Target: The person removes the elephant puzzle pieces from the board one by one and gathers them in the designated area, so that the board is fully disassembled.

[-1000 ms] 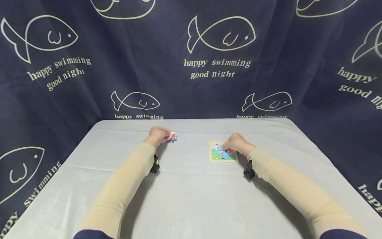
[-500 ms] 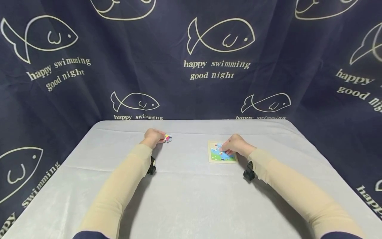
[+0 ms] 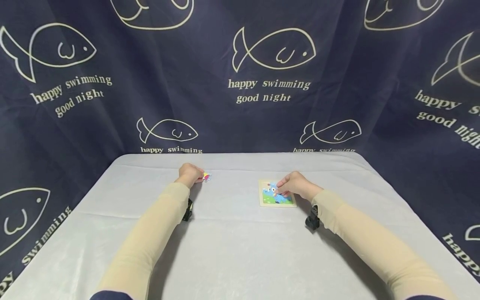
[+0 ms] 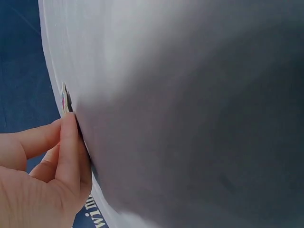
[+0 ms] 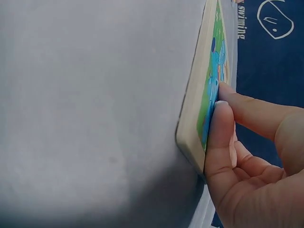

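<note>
At the far left of the table my left hand (image 3: 190, 174) pinches a small jigsaw piece (image 3: 207, 177) with yellow, pink and pale blue on it. In the left wrist view the piece (image 4: 65, 97) shows edge-on, low over the cloth, past the thumb and index finger. My right hand (image 3: 298, 185) is over a square wooden puzzle board (image 3: 263, 203). Its picture has a blue animal on green ground. The right wrist view shows the thumb and index fingertips on the picture, close together, with the other fingers bent behind. Part of the picture is hidden under this hand.
A pale grey cloth covers the table (image 3: 232, 250). Behind and at both sides hangs a dark blue curtain (image 3: 217, 104) with fish outlines and lettering. Each wrist carries a small black camera (image 3: 312, 218).
My left hand has moved left with the jigsaw piece and lowered it toward the cloth. The right hand has stayed over the board, its fingers shifting slightly so the animal's eye shows more.
</note>
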{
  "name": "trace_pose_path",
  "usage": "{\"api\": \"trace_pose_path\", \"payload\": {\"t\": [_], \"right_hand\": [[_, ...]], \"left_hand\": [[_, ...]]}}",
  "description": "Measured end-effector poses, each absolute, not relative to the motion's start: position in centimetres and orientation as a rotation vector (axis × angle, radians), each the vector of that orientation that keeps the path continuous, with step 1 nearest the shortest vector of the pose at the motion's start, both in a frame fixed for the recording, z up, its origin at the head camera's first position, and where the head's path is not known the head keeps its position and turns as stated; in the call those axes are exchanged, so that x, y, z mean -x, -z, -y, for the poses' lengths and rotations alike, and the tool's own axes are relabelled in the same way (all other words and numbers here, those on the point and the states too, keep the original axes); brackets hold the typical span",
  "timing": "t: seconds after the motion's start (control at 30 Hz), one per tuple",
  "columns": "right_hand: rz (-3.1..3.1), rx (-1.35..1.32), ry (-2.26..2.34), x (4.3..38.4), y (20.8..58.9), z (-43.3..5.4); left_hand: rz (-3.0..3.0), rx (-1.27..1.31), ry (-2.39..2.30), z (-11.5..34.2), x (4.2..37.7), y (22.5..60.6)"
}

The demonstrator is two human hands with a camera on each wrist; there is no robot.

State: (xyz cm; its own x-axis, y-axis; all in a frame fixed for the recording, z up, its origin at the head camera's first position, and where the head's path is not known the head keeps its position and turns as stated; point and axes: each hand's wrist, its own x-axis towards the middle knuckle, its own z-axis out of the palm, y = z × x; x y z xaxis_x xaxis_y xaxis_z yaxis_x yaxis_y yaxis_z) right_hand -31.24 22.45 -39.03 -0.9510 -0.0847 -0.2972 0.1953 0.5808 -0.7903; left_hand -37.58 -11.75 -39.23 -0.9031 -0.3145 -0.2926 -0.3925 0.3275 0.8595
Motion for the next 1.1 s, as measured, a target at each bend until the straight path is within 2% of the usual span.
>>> {"api": "trace_pose_path", "payload": {"t": [0.8,1.1], "right_hand": [[-2.524,-0.063,1.321,31.1,39.2,-22.5],[-2.525,-0.077,1.32,31.1,39.5,-22.6]], "left_hand": [[-2.501,0.621,-1.702,12.2,36.2,38.8],[-2.358,0.344,-1.851,9.6,34.4,37.6]]}}
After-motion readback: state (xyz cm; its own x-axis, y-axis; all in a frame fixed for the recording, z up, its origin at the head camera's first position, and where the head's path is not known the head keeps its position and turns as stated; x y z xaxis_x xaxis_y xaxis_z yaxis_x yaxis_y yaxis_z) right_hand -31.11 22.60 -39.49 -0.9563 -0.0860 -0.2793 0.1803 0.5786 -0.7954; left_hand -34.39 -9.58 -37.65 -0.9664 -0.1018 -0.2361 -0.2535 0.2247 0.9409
